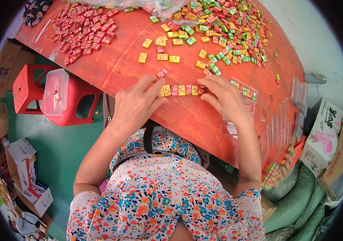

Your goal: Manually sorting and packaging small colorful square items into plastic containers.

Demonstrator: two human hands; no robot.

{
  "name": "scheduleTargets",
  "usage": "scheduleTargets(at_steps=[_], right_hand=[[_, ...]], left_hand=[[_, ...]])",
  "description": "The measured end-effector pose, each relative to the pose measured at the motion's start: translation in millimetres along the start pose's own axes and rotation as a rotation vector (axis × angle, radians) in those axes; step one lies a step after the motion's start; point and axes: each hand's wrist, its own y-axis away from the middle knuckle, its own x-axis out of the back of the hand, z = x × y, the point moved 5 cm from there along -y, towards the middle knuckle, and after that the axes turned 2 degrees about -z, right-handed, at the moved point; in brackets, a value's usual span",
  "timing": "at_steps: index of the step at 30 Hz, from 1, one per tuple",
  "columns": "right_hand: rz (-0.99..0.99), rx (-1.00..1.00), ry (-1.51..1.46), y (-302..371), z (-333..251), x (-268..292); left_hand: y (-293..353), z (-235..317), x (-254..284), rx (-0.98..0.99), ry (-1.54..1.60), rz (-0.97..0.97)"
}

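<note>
A short row of tiny yellow and pink-red boxes [182, 90] lies on the red tabletop in front of me. At its left end my left hand [137, 101] has thumb and fingers curled round the last box. My right hand [228, 99] pinches the opposite end, so the row sits between both hands. Just beyond my left fingertips is a single pink-red box [162, 73]. Beside my right hand stands a clear plastic case [245, 91] holding a row of similar mixed-colour boxes. My right fingers partly cover another pinkish box [207, 71].
A heap of red boxes [87, 30] lies far left, and a mixed green, yellow and red heap [235, 36] far right. Clear empty cases [278, 126] and filled rows [278, 170] line the right edge. Red stools [73, 106] stand left; cartons [322, 138] stand right.
</note>
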Motion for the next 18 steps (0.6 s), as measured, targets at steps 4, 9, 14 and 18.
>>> scheduleTargets(at_steps=[4, 9, 14, 18], right_hand=[[-0.078, -0.06, -0.012, -1, -1, -6], [-0.098, -0.067, -0.003, -6, 5, -2], [0.372, -0.039, 0.055, -26, 13, 44], [0.098, 0.171, 0.285, -25, 17, 15]], left_hand=[[1, 1, -1, 0.011, -0.008, -0.021], [4, -6, 4, 0.019, -0.018, 0.017], [5, -7, 5, 0.022, -0.003, 0.052], [5, -6, 1, 0.025, 0.003, 0.045]])
